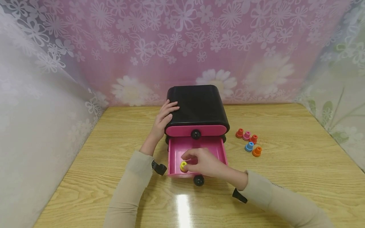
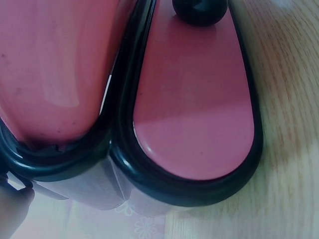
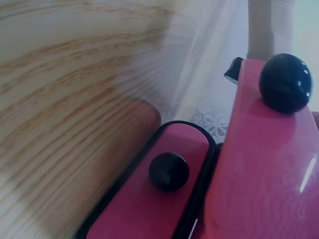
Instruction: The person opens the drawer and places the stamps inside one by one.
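Observation:
A black cabinet (image 1: 196, 104) with pink drawers and round black knobs stands on the table. Its top drawer (image 1: 182, 130) is closed, and the drawer below it (image 1: 216, 148) is pulled out. My left hand (image 1: 163, 118) rests against the cabinet's left side, fingers extended over the top edge. Inside the pulled-out drawer is a small yellow stepped peg (image 1: 183, 166). Over it is my right hand (image 1: 206, 161), thumb tip right at the peg and bent fingers spread apart from the thumb. In the right wrist view, the pulled-out drawer's knob (image 3: 285, 83) shows, but the hand is hidden.
Right of the cabinet lie several similar pegs: red (image 1: 239, 133), pink (image 1: 246, 136), blue (image 1: 249, 146) and orange (image 1: 257, 151). A lower closed drawer (image 3: 149, 209) shows in the right wrist view. Flowered cloth (image 1: 182, 47) hangs behind the wooden table (image 1: 285, 190).

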`<state>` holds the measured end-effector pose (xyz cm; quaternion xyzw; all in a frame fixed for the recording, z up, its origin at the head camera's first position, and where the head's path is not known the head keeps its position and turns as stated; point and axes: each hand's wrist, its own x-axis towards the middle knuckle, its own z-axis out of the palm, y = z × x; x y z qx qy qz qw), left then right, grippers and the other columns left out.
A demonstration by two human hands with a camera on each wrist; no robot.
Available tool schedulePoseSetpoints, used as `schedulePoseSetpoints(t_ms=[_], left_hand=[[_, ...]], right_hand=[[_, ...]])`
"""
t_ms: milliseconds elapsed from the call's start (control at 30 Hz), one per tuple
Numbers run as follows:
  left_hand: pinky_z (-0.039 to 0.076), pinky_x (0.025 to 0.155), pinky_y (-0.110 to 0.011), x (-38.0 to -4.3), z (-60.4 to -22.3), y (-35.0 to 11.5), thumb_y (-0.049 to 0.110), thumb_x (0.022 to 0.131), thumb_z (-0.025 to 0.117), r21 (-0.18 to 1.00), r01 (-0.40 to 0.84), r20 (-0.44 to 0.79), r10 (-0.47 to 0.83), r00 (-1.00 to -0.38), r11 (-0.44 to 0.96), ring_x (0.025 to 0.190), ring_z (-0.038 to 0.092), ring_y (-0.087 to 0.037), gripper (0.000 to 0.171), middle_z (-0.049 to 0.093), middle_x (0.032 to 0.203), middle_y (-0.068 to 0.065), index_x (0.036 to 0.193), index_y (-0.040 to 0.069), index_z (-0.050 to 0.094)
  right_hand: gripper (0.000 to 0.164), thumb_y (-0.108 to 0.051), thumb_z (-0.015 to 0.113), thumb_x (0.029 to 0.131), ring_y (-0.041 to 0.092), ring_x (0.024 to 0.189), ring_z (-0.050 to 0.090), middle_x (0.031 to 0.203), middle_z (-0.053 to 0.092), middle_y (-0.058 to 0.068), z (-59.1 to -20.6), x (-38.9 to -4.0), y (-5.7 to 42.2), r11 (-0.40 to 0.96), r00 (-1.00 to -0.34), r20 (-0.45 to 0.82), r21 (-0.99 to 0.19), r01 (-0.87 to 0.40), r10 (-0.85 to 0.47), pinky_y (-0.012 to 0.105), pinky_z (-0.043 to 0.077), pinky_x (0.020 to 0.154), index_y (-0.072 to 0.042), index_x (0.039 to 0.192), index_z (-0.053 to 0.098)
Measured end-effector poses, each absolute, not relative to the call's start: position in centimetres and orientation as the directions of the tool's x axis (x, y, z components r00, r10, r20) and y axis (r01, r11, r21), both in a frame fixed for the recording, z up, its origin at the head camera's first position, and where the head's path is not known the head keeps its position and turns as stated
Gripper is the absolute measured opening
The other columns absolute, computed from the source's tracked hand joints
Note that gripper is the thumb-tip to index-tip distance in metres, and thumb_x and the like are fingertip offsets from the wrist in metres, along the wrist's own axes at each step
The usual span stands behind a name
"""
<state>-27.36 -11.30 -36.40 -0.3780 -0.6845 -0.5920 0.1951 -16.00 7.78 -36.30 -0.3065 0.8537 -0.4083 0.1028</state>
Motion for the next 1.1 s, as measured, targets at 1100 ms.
schedulePoseSetpoints(t_ms=[1100], left_hand=[[0.008, 0.104, -0.041, -26.7, -35.6, -11.0, 0.007, 0.087, 0.036, 0.660, 0.751, 0.715, 0.297, -0.633, 0.011, 0.129, 0.012, -0.037, 0.036, 0.039, 0.127, -0.028, 0.112, -0.015, 0.051]], right_hand=[[0.028, -0.009, 0.068, 0.076, 0.026, 0.097, 0.058, 0.098, 0.062, 0.011, -33.3, -15.6, 15.4, 0.493, -0.899, 0.174, -0.786, -0.372, -0.402, 0.037, 0.044, 0.083, 0.001, 0.102, 0.062]])
